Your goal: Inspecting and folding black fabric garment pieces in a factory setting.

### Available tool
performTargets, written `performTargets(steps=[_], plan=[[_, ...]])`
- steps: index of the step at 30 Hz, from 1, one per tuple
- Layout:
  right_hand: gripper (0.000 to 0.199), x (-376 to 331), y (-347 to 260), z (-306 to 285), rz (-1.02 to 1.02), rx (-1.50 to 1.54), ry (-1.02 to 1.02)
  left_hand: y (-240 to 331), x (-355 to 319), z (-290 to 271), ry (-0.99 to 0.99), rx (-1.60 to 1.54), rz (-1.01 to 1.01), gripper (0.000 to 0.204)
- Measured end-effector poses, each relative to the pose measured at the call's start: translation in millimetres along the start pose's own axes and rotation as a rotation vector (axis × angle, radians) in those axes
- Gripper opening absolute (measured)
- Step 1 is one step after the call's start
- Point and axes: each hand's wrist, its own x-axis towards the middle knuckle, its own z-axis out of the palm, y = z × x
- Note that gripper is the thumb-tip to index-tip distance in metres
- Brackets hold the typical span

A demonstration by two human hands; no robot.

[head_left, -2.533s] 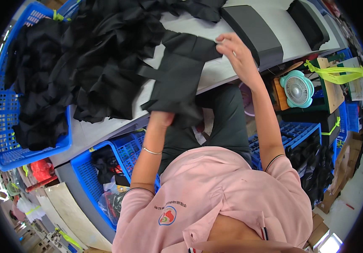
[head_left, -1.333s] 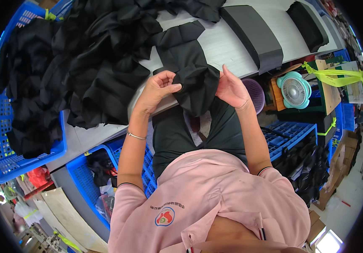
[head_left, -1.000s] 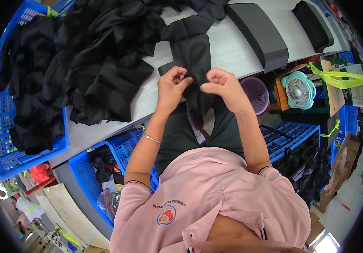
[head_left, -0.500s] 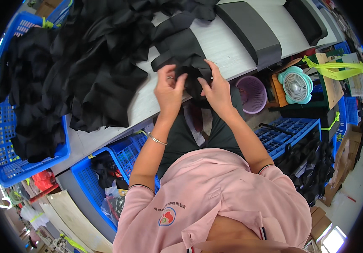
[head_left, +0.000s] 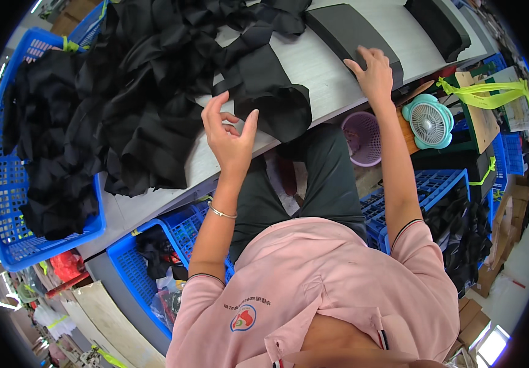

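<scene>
A black fabric piece (head_left: pixel 277 107) lies at the table's front edge, partly draped over it and joined visually to more dark cloth behind. My left hand (head_left: pixel 231 141) is raised beside its left end, fingers curved and apart, with nothing in them. Over to the right, my right hand (head_left: pixel 372 76) reaches across the near end of a dark grey stack of flat strips (head_left: pixel 350 37). Its thumb and fingers are spread and hold nothing; whether the fingertips touch the stack is hard to tell.
A big heap of black fabric (head_left: pixel 148 92) covers the table's left, spilling into a blue basket (head_left: pixel 50 248). Another black stack (head_left: pixel 439 30) lies far right. Below the edge are a purple bin (head_left: pixel 362 138), a turquoise fan (head_left: pixel 429 121) and blue crates (head_left: pixel 135 264).
Both hands have let go of the black fabric piece, which now lies flatter at the edge. My right hand has moved right to the grey stack; the left has shifted slightly left.
</scene>
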Motion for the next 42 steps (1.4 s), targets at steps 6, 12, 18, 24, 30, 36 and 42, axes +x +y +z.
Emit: performTargets(steps=[6,12,18,24,30,36,42], plan=[[0.028,28.0,37.1,13.4,0.265,0.237,-0.400,14.9,-33.7,-1.9,-0.009,-0.215,-0.076,0.038],[0.015,-29.9,-25.2,-64.9,-0.223,-0.035,-0.016,20.8,-75.7,22.5,-0.622,-0.751,-0.550,0.041],[0.030,-147.6,-80.1,-165.1,0.004,0.456,-0.512,14.9,-127.6,79.9,-0.824,-1.313,-1.002,0.076],[0.015,-185.2,-69.2,-212.7,0.335,0.882,-0.752,17.6,-145.4,80.6,-1.057,-1.495,-1.056,0.078],[0.010,-194.5,-57.7,-219.9,0.631,1.004,-0.851,42.2,-123.5,62.7,-0.836,-1.442,-1.045,0.064],[0.028,-186.5,-81.7,-202.4,0.390,0.755,-0.558,58.6,-108.8,38.5,-0.630,-1.198,-1.039,0.040],[0.050,-175.6,-79.8,-186.8,0.635,1.381,-0.848,45.9,-110.4,19.8,-0.418,-0.629,-0.622,0.044]])
